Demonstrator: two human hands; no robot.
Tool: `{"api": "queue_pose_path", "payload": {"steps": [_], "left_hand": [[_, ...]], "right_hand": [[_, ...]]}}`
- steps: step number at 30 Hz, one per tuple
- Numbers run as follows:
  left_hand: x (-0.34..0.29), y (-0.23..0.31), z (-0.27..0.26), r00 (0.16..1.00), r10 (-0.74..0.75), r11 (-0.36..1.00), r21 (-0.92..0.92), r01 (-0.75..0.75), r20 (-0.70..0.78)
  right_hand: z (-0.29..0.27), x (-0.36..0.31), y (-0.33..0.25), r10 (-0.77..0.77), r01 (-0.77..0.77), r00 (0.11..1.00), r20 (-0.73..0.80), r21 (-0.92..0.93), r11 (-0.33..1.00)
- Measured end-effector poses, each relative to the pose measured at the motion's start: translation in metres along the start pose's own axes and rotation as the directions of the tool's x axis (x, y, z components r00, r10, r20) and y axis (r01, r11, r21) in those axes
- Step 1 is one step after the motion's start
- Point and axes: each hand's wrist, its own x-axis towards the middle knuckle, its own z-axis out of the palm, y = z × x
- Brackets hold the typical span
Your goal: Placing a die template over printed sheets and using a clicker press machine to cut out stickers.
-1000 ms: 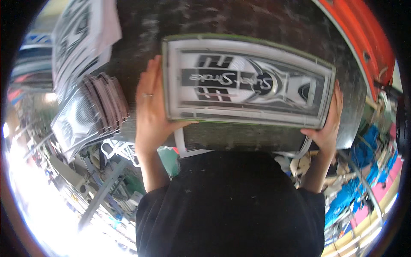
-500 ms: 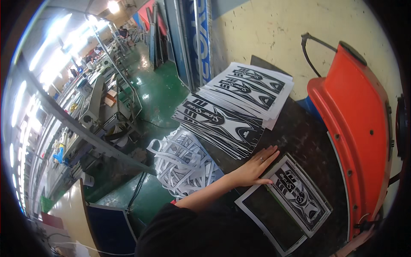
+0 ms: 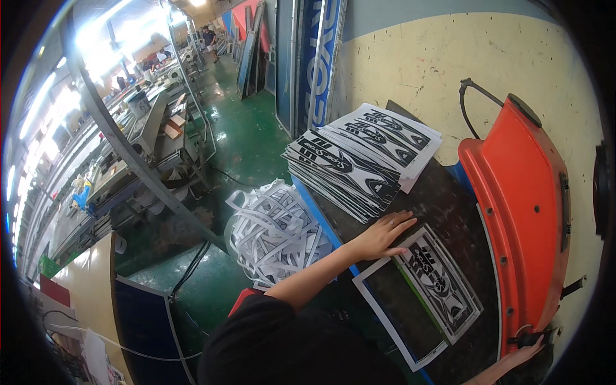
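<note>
Head view: 2 hands visible. Left hand (image 3: 385, 237) is palm down, fingers extended, thumb spread off to the side, thumb tip at the near-left corner of the green-edged rectangular frame (image 3: 443, 285); nothing pinched. Frame lies flat on the black tabletop (image 3: 459, 205), slanted, with a black-and-white printed panel (image 3: 439, 280) showing inside it. Right hand (image 3: 529, 355) is at lower right, against the black handle (image 3: 527, 337) on the bottom end of the red press arm (image 3: 526, 237); can't tell if the fingers are closed around it. White paper border (image 3: 387, 333), hollow in the middle, lies just left of the frame along the table's blue edge (image 3: 319, 215). Past the left hand: overlapping fanned piles of printed sheets (image 3: 350, 168), black on white. Heap of white paper offcuts (image 3: 276, 234) sits left of the table, above green floor (image 3: 250, 138). Cream wall (image 3: 436, 70) behind the press arm. 1 person (image 3: 209, 40) far back, small.
</note>
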Motion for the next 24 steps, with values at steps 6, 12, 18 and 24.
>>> {"api": "queue_pose_path", "payload": {"steps": [6,12,18,24], "left_hand": [[0.001,0.008,-0.005,1.0,-0.009,1.0,-0.026,0.008,-0.029],[0.021,0.053,-0.024,0.96,0.189,0.971,-0.105,-0.214,-0.207],[0.053,0.122,-0.063,0.873,0.469,0.849,-0.204,-0.488,-0.135],[0.053,0.158,-0.066,0.824,0.565,0.784,-0.281,-0.554,-0.048]], "right_hand": [[0.004,-0.046,-0.05,0.128,-0.128,0.992,0.014,0.219,0.967],[0.0,-0.082,-0.052,0.04,-0.09,0.991,0.128,0.411,0.907],[-0.023,-0.084,0.009,-0.342,0.32,0.92,0.191,0.14,0.937],[0.017,-0.02,-0.105,-0.658,0.606,0.734,0.165,-0.596,0.527]]}}
